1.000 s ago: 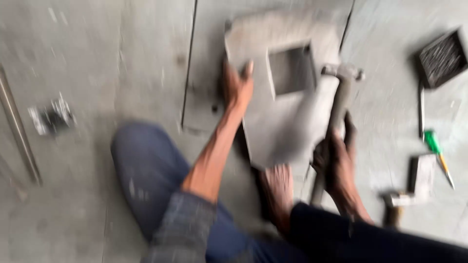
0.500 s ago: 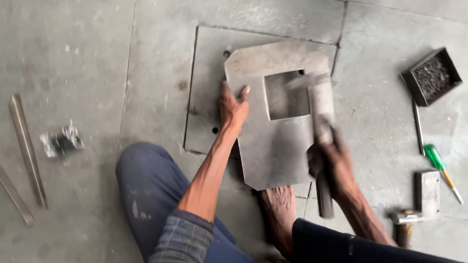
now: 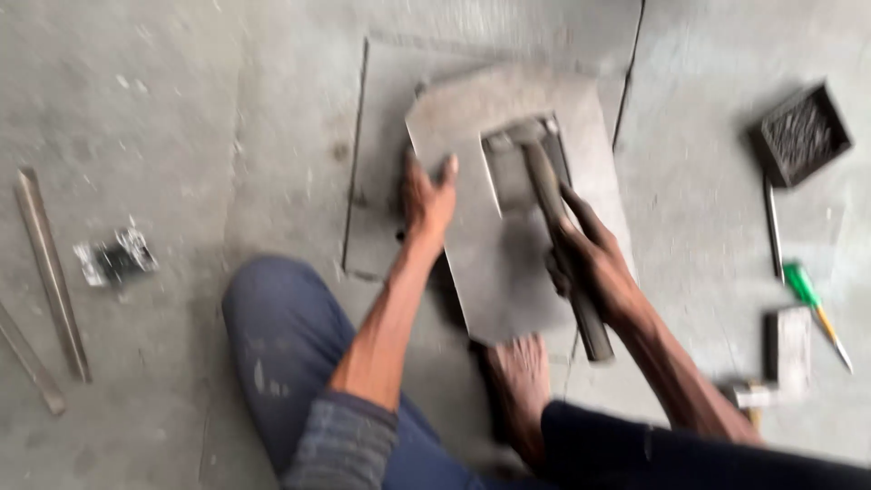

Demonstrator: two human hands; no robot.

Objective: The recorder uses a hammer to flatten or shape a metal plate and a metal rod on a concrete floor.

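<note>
Floor workshop, hammer (image 3: 553,218), metal sheet (image 3: 508,263), nail tray (image 3: 800,134)

The light is soft and even, like daylight under cloud, and it is neither bright nor dim. No glare shows on the grey concrete floor (image 3: 163,91). Shadows are weak: only a small dark one lies under the flat grey metal plate with a square hole (image 3: 508,263), near the bare foot (image 3: 517,381). The whole picture is smeared by motion blur. The dark-handled hammer (image 3: 553,209) and the right hand (image 3: 594,268) on it are soft. The small black tray of nails (image 3: 800,134) has no sharp detail. Colours look washed and grey.
</note>
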